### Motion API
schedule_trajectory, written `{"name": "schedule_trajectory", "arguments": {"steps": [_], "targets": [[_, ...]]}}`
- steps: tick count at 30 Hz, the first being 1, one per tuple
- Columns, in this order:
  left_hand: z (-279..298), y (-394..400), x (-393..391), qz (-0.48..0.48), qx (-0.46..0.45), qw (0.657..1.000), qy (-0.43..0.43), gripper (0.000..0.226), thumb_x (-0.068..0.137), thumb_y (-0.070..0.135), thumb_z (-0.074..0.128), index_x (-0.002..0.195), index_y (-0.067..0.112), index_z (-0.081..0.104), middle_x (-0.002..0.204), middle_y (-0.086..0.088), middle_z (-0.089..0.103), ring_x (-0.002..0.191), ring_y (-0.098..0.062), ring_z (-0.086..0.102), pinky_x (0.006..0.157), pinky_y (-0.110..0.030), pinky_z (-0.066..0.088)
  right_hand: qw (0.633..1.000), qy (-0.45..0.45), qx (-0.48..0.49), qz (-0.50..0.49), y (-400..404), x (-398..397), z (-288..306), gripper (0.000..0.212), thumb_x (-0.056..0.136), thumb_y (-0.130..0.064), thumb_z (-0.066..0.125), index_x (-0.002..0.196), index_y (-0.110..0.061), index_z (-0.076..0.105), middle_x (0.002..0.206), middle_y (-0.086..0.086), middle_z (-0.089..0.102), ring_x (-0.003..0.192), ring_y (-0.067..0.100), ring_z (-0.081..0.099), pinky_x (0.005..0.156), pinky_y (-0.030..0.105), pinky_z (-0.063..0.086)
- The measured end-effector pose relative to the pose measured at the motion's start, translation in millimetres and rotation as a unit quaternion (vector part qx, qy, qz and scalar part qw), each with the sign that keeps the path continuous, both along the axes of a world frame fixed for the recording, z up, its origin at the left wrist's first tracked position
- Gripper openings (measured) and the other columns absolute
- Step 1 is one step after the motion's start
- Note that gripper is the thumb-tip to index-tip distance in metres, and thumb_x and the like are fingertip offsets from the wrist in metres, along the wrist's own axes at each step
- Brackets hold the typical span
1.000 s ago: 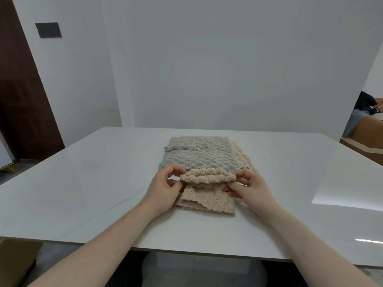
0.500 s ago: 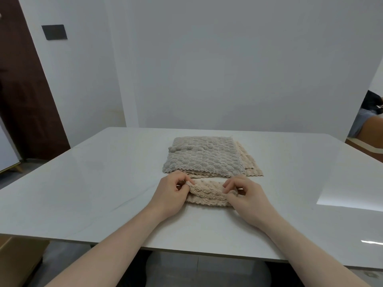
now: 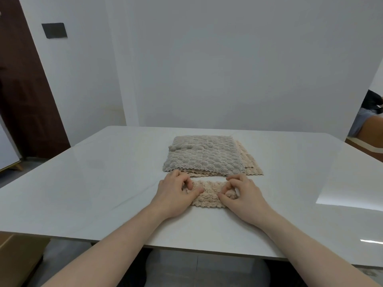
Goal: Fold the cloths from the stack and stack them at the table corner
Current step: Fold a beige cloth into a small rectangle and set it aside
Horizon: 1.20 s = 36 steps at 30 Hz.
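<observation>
A small beige cloth lies folded into a narrow strip on the white table, just in front of the stack. My left hand rests on its left end with curled fingers and the thumb pressing the fabric. My right hand pinches its right end between thumb and fingers. Behind them sits the stack of cloths, a grey textured one on top and beige ones showing along its right and front edges.
The table's near edge runs just below my forearms. A white wall stands behind the table, and a dark brown door is at the left. A person's arm shows at the far right.
The raised half of the beige cloth came down toward me and now lies flat as a narrow strip. Both hands lowered onto its ends.
</observation>
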<state>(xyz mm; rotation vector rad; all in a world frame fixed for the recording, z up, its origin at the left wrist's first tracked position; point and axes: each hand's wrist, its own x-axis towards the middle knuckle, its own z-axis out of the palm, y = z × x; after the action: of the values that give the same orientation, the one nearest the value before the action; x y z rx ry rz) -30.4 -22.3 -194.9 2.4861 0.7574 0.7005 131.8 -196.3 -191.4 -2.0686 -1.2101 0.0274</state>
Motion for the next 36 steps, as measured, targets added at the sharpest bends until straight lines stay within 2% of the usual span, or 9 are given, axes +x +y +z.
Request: {"name": "schedule_trajectory", "arguments": {"steps": [4,6,9,12,19,25,28,32,36], "targets": [[3.1,-0.3,-4.0,-0.036,0.004,0.996,0.081,0.07,0.08,0.079,0.05,0.138,0.04,0.043,0.138,0.014,0.043,0.134,-0.012,0.038,0.114,-0.038,0.027,0.996,-0.055,-0.07,-0.023,0.2,-4.0,-0.5,0.053,0.09,-0.057,0.061,0.137,-0.033,0.05,0.138,-0.013,0.053,0.132,0.017,0.045,0.115,0.04,0.031],[5.3,-2.3,-4.5,-0.043,0.02,0.991,0.127,0.077,0.088,0.077,0.045,0.15,0.032,0.037,0.148,0.01,0.037,0.141,-0.015,0.03,0.119,-0.038,0.02,0.991,-0.075,-0.108,-0.037,2.7,-5.6,0.7,0.059,0.093,-0.057,0.056,0.144,-0.028,0.049,0.148,-0.01,0.049,0.14,0.019,0.037,0.121,0.039,0.023],[7.5,-2.0,-5.7,-0.05,-0.017,0.995,0.09,0.059,0.089,0.075,0.046,0.133,0.035,0.053,0.138,0.012,0.051,0.133,-0.016,0.04,0.115,-0.04,0.027,0.996,-0.009,-0.087,-0.028,1.0,-5.4,9.5,0.058,0.081,-0.056,0.065,0.131,-0.026,0.063,0.132,-0.008,0.061,0.128,0.021,0.049,0.113,0.04,0.036],[6.4,2.4,-9.0,-0.052,-0.1,0.994,-0.006,0.04,0.075,0.075,0.056,0.092,0.039,0.061,0.096,0.012,0.069,0.102,-0.018,0.06,0.101,-0.046,0.045,0.992,0.124,-0.016,0.025,-6.2,-0.4,14.4,0.025,0.074,-0.045,0.074,0.092,-0.027,0.072,0.088,-0.004,0.074,0.088,0.023,0.067,0.085,0.041,0.054],[6.0,0.5,-11.9,-0.081,-0.152,0.984,-0.05,0.029,0.086,0.057,0.068,0.106,0.037,0.068,0.099,0.016,0.074,0.093,-0.007,0.069,0.092,-0.04,0.055,0.977,0.203,0.045,0.049,-11.7,-3.4,13.8,0.025,0.084,-0.011,0.082,0.097,-0.028,0.068,0.066,-0.016,0.069,0.06,0.003,0.061,0.062,0.015,0.048],[10.3,-3.5,-12.1,-0.076,-0.152,0.985,-0.035,0.016,0.097,0.043,0.068,0.11,0.035,0.065,0.101,0.009,0.076,0.093,-0.015,0.07,0.094,-0.044,0.053,0.979,0.194,0.05,0.04,-9.8,-4.9,13.2,0.029,0.086,0.002,0.076,0.103,-0.019,0.065,0.067,-0.014,0.061,0.051,0.005,0.055,0.055,0.014,0.043],[12.8,-4.8,-13.2,-0.083,-0.182,0.979,-0.047,0.024,0.092,0.054,0.066,0.106,0.034,0.067,0.1,0.008,0.077,0.095,-0.015,0.071,0.095,-0.049,0.053,0.98,0.188,0.05,0.032,-11.3,-5.4,13.1,0.032,0.087,-0.007,0.078,0.107,-0.029,0.065,0.071,-0.022,0.069,0.058,0.005,0.064,0.061,0.013,0.048],[9.8,-4.4,-12.7,-0.021,-0.162,0.985,-0.052,0.048,0.077,0.077,0.056,0.106,0.038,0.059,0.082,0.002,0.07,0.084,-0.019,0.063,0.091,-0.046,0.05,0.979,0.198,0.042,0.015,-10.7,-5.2,11.3,0.044,0.077,-0.041,0.078,0.117,-0.049,0.061,0.1,-0.011,0.07,0.089,0.014,0.071,0.085,0.031,0.054],[10.7,-4.9,-11.4,0.006,-0.118,0.992,-0.048,0.043,0.08,0.068,0.048,0.114,0.042,0.055,0.077,0.004,0.061,0.081,-0.011,0.057,0.099,-0.045,0.043,0.974,0.22,0.052,0.006,-9.9,-3.7,13.3,0.053,0.069,-0.065,0.067,0.12,-0.052,0.059,0.098,-0.012,0.069,0.096,0.013,0.066,0.088,0.031,0.049]]}}
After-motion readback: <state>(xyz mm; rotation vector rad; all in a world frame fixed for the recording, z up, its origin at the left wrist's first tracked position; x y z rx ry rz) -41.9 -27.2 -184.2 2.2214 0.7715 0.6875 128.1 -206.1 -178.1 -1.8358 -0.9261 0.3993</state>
